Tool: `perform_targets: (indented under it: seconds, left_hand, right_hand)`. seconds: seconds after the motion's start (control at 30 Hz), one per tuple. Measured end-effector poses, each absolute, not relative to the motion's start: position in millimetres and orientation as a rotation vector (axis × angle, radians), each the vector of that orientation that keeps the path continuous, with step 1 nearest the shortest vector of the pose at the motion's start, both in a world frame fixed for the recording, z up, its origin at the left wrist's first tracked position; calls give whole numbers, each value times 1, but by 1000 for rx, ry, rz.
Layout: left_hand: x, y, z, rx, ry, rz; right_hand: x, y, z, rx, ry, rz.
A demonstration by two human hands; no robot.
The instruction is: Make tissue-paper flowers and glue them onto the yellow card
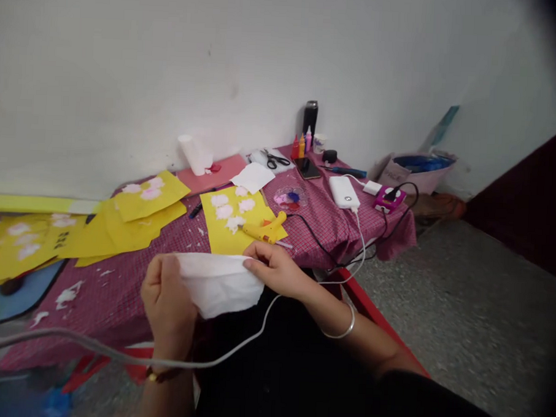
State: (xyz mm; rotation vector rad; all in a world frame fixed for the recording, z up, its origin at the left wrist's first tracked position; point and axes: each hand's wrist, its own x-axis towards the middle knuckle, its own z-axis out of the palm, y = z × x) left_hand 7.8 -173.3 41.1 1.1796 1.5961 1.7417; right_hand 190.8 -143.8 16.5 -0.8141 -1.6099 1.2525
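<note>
A white tissue (219,286) stretches between my two hands, above my lap at the table's front edge. My left hand (170,302) is closed round its left end. Thumb and fingers of my right hand (275,267) pinch the upper right corner. Just beyond the tissue lies a yellow sheet (212,239) with several pale pink tissue pieces on it. A yellow glue gun (264,229) rests on that sheet's right side. Farther back is a clear round dish (291,198) with pink and blue paint.
More yellow sheets (134,227) overlap on the left of the checked tablecloth (117,294). Scissors (275,159), a phone (307,168), paint bottles (301,147) and a power bank (344,192) stand or lie at the back right. A white cable (234,357) crosses before my left wrist.
</note>
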Motion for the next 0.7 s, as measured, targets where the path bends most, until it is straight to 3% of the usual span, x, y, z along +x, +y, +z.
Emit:
perform_targets:
  seconds: [0.2,0.43,0.57,0.7]
  left_hand:
    - [27,-173,11,1142,1251,1243]
    - [37,-174,-3,997,1258,1427]
    - [37,-178,-1,1359,1344,1270]
    - [39,-175,-1,1823,1506,1268]
  right_hand:
    - [193,-138,9,-737,-1258,1556]
    - [204,-140,0,-546,-1273,1583]
    - [186,-138,-4,-833,-1197,1311]
    - [168,-148,-5,-908,-1553,921]
